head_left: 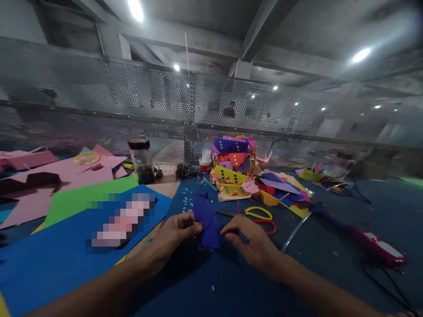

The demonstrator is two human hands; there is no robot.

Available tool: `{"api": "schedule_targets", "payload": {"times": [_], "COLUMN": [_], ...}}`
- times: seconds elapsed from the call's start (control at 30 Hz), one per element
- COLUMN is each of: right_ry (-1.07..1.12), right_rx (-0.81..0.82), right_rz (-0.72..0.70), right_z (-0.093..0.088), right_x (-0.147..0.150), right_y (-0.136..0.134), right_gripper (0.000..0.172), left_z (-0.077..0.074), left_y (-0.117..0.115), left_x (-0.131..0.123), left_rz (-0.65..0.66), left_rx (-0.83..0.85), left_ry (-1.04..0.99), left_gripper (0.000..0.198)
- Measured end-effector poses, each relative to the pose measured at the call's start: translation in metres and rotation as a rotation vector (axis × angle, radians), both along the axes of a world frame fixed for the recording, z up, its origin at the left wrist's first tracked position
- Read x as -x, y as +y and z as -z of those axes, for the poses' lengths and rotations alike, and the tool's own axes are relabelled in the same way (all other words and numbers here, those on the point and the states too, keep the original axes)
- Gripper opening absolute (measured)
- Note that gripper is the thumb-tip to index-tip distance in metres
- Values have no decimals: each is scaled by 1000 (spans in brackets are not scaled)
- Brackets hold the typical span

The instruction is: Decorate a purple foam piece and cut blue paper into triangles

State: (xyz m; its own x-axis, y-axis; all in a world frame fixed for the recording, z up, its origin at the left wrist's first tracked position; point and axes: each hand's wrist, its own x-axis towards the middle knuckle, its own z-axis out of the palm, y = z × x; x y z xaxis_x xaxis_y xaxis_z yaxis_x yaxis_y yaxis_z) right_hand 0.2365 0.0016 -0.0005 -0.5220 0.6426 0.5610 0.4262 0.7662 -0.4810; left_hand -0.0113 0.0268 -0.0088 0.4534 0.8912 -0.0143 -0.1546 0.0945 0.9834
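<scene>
Heads up: your left hand (178, 232) is pinched shut on the folded purple paper (206, 220), which sits just left of the scissors (261, 215) and a bit nearer you. Your right hand (251, 243) is half curled at the paper's other edge, right below the scissors. I can't tell if it's actually gripping.

The risk as I see it: the blades point toward the paper and your fingers, so a careless reach could nick you or snag the fold. With a one-sided pinch, the paper could also twist or tear at a crease. Behind the scissors, the pile of paper shapes (244, 171) looks tippy. The pink tool (375, 246) off to their right has a cable you could drag.
</scene>
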Motion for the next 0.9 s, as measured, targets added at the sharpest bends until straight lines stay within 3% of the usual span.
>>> {"api": "schedule_targets", "payload": {"times": [0.23, 0.43, 0.6, 0.73, 0.9], "right_ry": [-90, -132, -102, -111, -103], "right_rx": [-246, -345, -392, -386, -317], "right_rz": [20, 27, 108, 183, 234], "right_z": [4, -2, -12, -18, -17], "right_x": [-1, -1, -1, 1, 3], "right_y": [0, -5, -10, -11, -8], "right_gripper": [29, 23, 21, 16, 13], "left_z": [-5, 3, -4, -16, -13], "left_y": [-8, -10, -14, -17, -16], "left_x": [-6, -7, -6, -6, -7], "left_rz": [136, 236, 65, -73, -117], "left_rx": [82, 95, 95, -47, -134], "left_ry": [-55, -67, 21, 120, 130], "left_gripper": [26, 26, 37, 35, 38]}}
